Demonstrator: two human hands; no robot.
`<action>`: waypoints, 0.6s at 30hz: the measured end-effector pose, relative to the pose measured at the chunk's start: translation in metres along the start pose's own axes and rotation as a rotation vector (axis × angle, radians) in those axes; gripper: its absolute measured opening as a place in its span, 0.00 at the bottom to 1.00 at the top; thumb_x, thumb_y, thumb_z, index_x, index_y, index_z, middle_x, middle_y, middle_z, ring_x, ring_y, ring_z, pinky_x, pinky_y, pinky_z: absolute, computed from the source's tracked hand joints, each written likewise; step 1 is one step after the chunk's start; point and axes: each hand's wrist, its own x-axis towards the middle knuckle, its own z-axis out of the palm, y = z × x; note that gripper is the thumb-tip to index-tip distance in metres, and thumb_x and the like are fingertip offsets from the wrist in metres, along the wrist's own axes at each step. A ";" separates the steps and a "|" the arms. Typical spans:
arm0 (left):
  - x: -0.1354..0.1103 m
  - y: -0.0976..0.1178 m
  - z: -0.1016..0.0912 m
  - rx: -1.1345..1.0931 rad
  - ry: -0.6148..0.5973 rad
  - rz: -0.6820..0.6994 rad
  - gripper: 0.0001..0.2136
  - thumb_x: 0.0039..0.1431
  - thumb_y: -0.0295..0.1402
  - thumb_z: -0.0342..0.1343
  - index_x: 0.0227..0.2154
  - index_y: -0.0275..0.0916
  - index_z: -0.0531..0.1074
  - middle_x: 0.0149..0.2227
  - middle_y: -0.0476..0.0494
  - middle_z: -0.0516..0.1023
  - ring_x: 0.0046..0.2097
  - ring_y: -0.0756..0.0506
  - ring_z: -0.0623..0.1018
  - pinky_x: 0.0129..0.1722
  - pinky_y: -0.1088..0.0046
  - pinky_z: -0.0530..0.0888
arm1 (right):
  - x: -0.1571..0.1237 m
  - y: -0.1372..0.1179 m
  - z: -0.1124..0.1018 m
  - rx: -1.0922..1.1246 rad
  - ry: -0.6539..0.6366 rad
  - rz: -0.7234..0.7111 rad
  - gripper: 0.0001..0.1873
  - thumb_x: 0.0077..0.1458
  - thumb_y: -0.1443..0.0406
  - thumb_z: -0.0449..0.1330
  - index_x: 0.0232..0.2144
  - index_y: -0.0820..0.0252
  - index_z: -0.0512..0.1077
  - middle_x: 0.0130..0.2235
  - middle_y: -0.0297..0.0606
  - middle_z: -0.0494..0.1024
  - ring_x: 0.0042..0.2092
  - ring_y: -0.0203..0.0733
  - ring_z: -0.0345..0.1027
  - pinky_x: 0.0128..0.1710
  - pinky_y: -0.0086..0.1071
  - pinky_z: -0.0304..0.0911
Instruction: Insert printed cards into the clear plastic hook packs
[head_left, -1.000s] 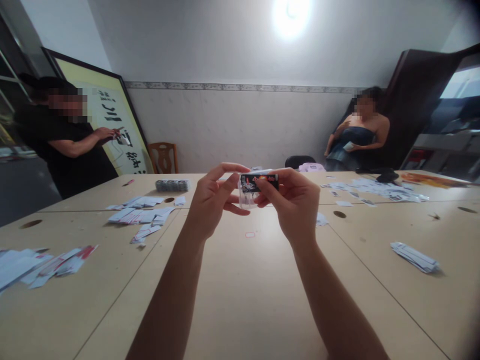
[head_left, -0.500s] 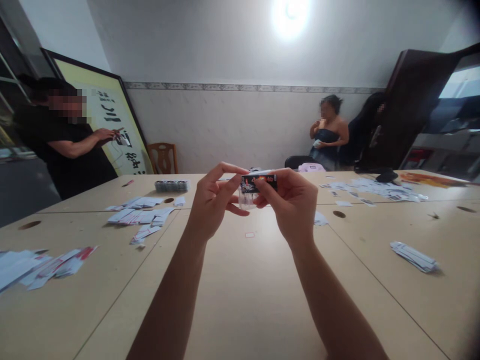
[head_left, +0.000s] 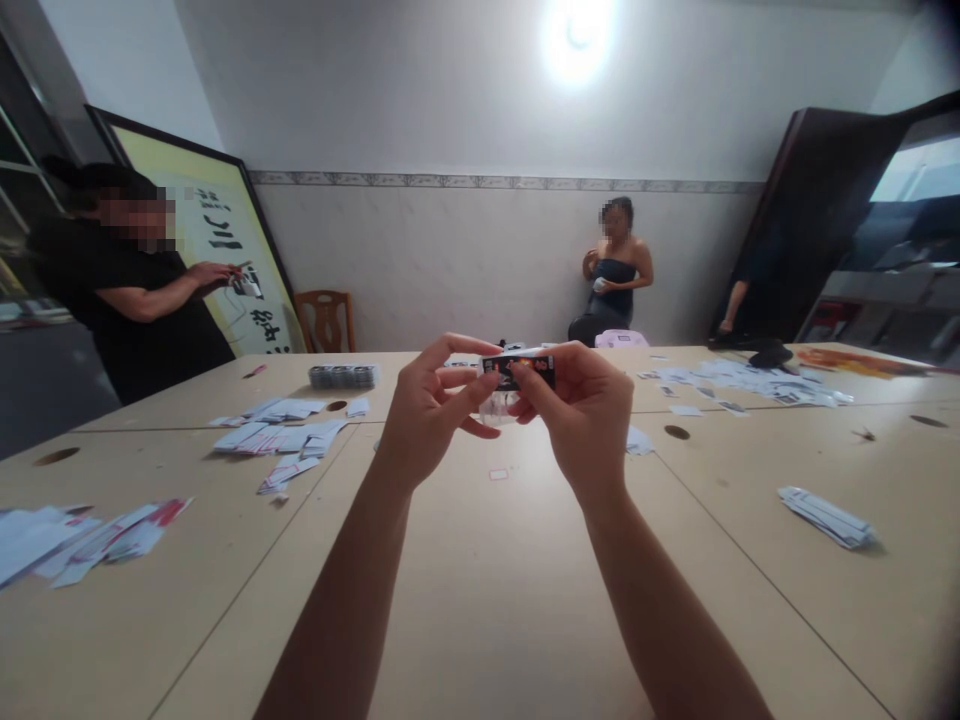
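Note:
Both my hands are raised over the middle of the tan table (head_left: 495, 600). My right hand (head_left: 589, 415) pinches a small black printed card (head_left: 517, 368) by its right end and lower edge. My left hand (head_left: 427, 405) pinches the card's left end, together with a clear plastic sleeve (head_left: 496, 405) that hangs just below the card. The fingers of both hands are closed on these pieces. A tiny red-edged sticker (head_left: 498, 474) lies on the table under my hands.
Loose cards lie in piles at the left (head_left: 281, 435), far left (head_left: 82, 535), back right (head_left: 742, 380) and right (head_left: 825, 515). A stack of packs (head_left: 343, 376) sits behind. A person in black (head_left: 127, 290) stands at the left, another person (head_left: 615, 275) stands by the far wall.
The person at the back right has walked left along the wall. My hands stay on the card and sleeve, shifted only slightly lower in view.

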 end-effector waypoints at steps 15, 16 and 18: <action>0.005 -0.008 -0.001 0.019 -0.054 -0.052 0.26 0.45 0.30 0.75 0.46 0.40 0.71 0.33 0.48 0.83 0.32 0.42 0.86 0.25 0.79 0.80 | 0.007 0.018 -0.003 -0.200 0.018 -0.023 0.09 0.51 0.62 0.67 0.27 0.57 0.71 0.23 0.28 0.75 0.19 0.35 0.71 0.16 0.28 0.67; 0.006 -0.011 0.000 0.028 -0.044 -0.052 0.26 0.45 0.31 0.75 0.46 0.40 0.71 0.33 0.48 0.83 0.31 0.43 0.85 0.24 0.80 0.80 | 0.009 0.022 -0.003 -0.225 0.023 -0.021 0.09 0.51 0.62 0.67 0.27 0.57 0.71 0.23 0.28 0.75 0.19 0.35 0.71 0.16 0.28 0.66; 0.009 -0.018 0.002 0.047 -0.022 -0.062 0.26 0.44 0.32 0.75 0.46 0.40 0.71 0.33 0.48 0.82 0.29 0.45 0.84 0.23 0.80 0.78 | 0.013 0.028 -0.004 -0.262 0.026 -0.011 0.09 0.51 0.61 0.66 0.27 0.57 0.70 0.23 0.29 0.75 0.20 0.35 0.71 0.15 0.28 0.66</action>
